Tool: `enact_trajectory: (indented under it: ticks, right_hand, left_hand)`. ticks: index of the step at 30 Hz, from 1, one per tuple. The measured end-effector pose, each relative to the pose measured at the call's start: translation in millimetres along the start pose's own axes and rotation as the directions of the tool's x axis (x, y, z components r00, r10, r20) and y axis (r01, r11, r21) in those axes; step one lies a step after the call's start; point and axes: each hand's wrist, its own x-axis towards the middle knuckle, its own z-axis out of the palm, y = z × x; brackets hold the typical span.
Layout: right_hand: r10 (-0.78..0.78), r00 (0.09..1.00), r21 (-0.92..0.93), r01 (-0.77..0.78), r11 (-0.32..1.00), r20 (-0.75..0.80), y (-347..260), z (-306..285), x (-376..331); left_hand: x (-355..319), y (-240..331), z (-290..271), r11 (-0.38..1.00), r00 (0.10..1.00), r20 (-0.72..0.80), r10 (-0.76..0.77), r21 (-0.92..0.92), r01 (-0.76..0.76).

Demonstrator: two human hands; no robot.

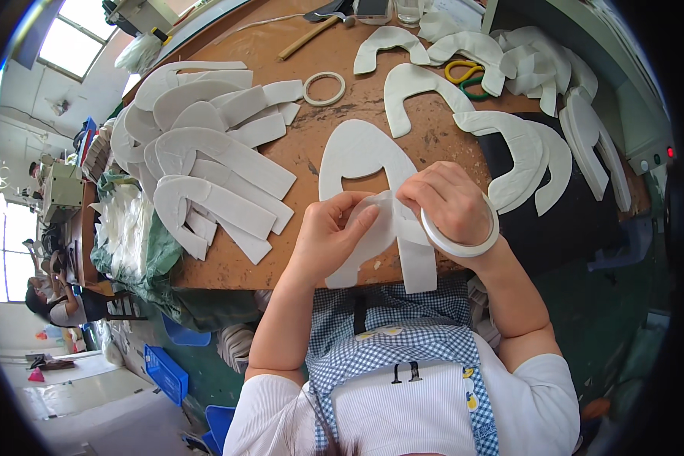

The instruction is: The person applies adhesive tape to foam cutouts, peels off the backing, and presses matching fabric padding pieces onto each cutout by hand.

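A white U-shaped padded piece (355, 142) lies on the brown table in front of me, its closed end away from me and its legs toward me. Over its near part, my left hand (328, 234) pinches a thin, translucent white sheet (380, 229) between thumb and fingers. My right hand (450, 199) is closed, its fingertips pressed together at the sheet's right edge. What lies between those fingertips is hidden. Around my right wrist hangs a white tape roll (463, 248), like a bracelet.
Left, a heap of white U-shaped pieces (224, 156) overlaps on the table. Another tape roll (324, 89), scissors (466, 76) with yellow and green handles and a wooden-handled tool (309, 38) lie farther back. More curved pieces (509, 152) sit right, some over a black mat (577, 228).
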Motion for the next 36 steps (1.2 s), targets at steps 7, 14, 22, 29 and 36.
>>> enact_trajectory:
  ticks: [7,14,22,29,36]
  right_hand:
    - [-0.016,1.0,0.036,0.017,0.999,-0.025,-5.0,16.6,0.7]
    - [-0.045,0.997,0.016,0.047,0.999,-0.07,-2.9,26.1,-2.0]
    - [-0.115,0.993,0.025,0.115,0.993,0.01,-2.1,31.8,-3.1]
    - [-0.116,0.991,-0.026,0.115,0.993,-0.071,-8.2,38.8,-21.2]
    - [-0.133,0.988,-0.05,0.129,0.99,-0.081,-6.5,37.9,-17.3]
  left_hand:
    - [1.7,-3.6,-0.9,0.983,1.0,0.009,0.019,0.183,-0.02]
    - [0.5,-7.7,5.0,0.976,0.999,0.016,0.043,0.212,-0.045]
    - [1.6,-19.8,2.0,0.982,1.0,-0.021,0.017,0.186,-0.013]
    - [0.3,-30.1,1.2,0.993,0.986,-0.167,-0.019,0.113,0.038]
    - [0.2,-22.2,2.3,0.999,0.992,-0.116,-0.039,0.026,0.042]
